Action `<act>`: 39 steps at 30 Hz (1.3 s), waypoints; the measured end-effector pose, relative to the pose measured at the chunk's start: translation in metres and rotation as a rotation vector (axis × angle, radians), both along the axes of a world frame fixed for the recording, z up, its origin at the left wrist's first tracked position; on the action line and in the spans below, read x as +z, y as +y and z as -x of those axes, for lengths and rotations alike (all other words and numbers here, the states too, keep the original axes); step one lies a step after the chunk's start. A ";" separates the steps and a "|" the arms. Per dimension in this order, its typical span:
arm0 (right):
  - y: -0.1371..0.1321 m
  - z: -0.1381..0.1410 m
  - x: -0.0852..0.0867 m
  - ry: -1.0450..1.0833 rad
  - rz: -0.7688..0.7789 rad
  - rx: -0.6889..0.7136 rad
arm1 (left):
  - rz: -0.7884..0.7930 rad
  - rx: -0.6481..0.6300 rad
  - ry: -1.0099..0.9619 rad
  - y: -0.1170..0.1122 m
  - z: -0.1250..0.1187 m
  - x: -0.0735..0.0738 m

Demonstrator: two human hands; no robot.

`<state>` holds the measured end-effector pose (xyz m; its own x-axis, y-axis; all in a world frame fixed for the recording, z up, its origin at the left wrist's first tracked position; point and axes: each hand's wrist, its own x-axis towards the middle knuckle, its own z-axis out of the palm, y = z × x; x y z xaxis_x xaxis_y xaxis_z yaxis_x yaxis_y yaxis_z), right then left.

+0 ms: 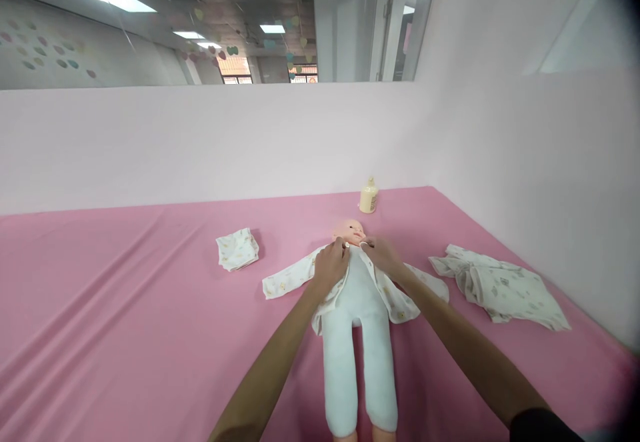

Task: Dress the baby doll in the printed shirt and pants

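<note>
A baby doll (357,295) with a white cloth body lies on its back, head away from me and legs toward me. It wears a white patterned baby jacket (291,278), sleeves spread to both sides and the front hanging apart over the chest. My left hand (331,263) is closed on the jacket's collar edge at the left of the neck. Opposite it, my right hand (381,254) pinches the collar edge on the right. Both hands sit just below the doll's chin. The cloth between my fingertips is mostly covered by them.
A folded patterned cloth (237,249) lies to the left on the pink sheet (150,335). On the right is a crumpled patterned cloth (505,285) near the white wall (560,182). A pale yellow pump bottle (369,198) stands behind the doll's head, by the back wall.
</note>
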<state>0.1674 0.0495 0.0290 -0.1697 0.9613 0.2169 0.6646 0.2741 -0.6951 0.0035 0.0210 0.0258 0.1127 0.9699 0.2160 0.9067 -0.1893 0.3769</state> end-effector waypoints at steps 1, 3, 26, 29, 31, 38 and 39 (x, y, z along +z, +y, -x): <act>-0.002 -0.003 -0.001 -0.002 0.002 -0.014 | -0.026 0.022 0.050 0.000 -0.002 0.000; -0.004 -0.008 -0.001 -0.015 0.007 -0.044 | -0.056 0.062 0.126 0.000 -0.004 -0.001; 0.014 0.008 -0.004 0.296 0.129 0.042 | -0.180 -0.107 -0.143 0.010 -0.002 -0.023; 0.013 0.012 -0.005 0.292 0.106 0.028 | -0.166 -0.110 -0.095 0.011 -0.004 -0.025; 0.011 0.012 -0.004 0.285 0.087 0.023 | -0.156 -0.100 -0.057 0.011 -0.005 -0.025; 0.002 0.013 0.000 0.139 -0.003 0.032 | -0.153 -0.099 -0.017 0.011 -0.005 -0.025; 0.000 0.013 0.001 0.108 -0.026 0.039 | -0.159 -0.104 -0.024 0.011 -0.005 -0.026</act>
